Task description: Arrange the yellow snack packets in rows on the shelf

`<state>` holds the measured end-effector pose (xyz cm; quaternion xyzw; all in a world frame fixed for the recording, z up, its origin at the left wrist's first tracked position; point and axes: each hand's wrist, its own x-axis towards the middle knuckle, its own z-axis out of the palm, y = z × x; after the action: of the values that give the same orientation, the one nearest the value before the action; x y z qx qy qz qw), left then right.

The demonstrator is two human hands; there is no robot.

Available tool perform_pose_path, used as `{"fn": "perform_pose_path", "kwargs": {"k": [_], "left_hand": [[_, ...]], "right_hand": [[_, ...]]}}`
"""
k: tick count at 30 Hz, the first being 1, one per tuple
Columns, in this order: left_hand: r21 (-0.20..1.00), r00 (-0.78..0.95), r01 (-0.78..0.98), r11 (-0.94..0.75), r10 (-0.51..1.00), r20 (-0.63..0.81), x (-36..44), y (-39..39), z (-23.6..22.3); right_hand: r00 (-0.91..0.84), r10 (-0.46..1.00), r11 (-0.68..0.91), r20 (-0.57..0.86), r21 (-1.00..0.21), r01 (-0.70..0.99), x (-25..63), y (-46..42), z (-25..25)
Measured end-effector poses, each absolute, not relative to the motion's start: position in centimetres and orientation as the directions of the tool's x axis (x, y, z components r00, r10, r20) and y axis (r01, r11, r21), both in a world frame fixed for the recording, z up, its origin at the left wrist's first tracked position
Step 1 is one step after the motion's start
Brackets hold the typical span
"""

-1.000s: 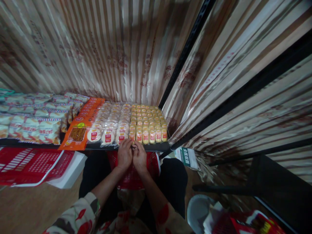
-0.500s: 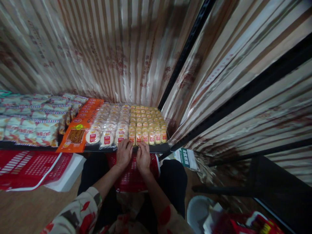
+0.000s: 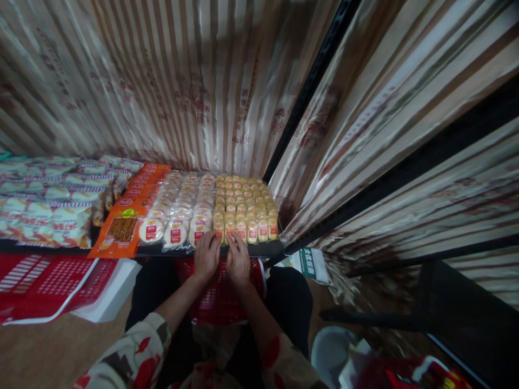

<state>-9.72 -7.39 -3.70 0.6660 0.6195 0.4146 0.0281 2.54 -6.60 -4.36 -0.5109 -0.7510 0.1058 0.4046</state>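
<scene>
On the black shelf, small yellow wrapped snack packs [image 3: 240, 212] with red labels stand in tight rows. My left hand [image 3: 206, 258] is at the shelf's front edge, its bent fingertips on the front yellow pack nearest the round white ones. Close beside it, my right hand [image 3: 238, 261] has its fingers curled against the front yellow packs. My fingers partly cover the packs they touch. Left of these stand columns of clear-wrapped round white crackers [image 3: 175, 233] with red labels.
An orange snack bag [image 3: 121, 229] lies across the shelf, beside stacked white snack bags [image 3: 71, 222]. Red baskets [image 3: 48, 283] are below the shelf, one between my knees. Black metal posts [image 3: 308, 86] and striped sheeting [image 3: 194, 70] surround the shelf. A pale bucket [image 3: 330, 348] stands lower right.
My hands stay at almost the same place on the front yellow packs, with slight finger movement. The view shifts a little, and the goods at left appear slightly further left and lower.
</scene>
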Motion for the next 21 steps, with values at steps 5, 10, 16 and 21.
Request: {"fn": "perform_pose_path", "kwargs": {"k": [5, 10, 16, 21], "left_hand": [[0.518, -0.107, 0.824, -0.23, 0.835, 0.54, -9.6, -7.1, -4.5], [0.418, -0.072, 0.87, -0.26, 0.772, 0.632, -9.8, -6.9, -5.5], [0.35, -0.041, 0.888, -0.298, 0.707, 0.706, -9.5, -7.2, -5.6], [0.311, -0.006, 0.898, -0.311, 0.7, 0.714, -9.0, -7.5, -5.3]], "right_hand": [[-0.187, 0.849, 0.466, 0.494, -0.535, 0.705, 2.6, -6.3, -4.2], [-0.188, 0.837, 0.475, 0.514, -0.511, 0.716, 2.5, -6.3, -4.3], [-0.208, 0.807, 0.514, 0.553, -0.484, 0.708, 2.7, -6.4, -4.6], [-0.211, 0.79, 0.547, 0.575, -0.506, 0.667, 3.3, -6.8, -4.6]]}}
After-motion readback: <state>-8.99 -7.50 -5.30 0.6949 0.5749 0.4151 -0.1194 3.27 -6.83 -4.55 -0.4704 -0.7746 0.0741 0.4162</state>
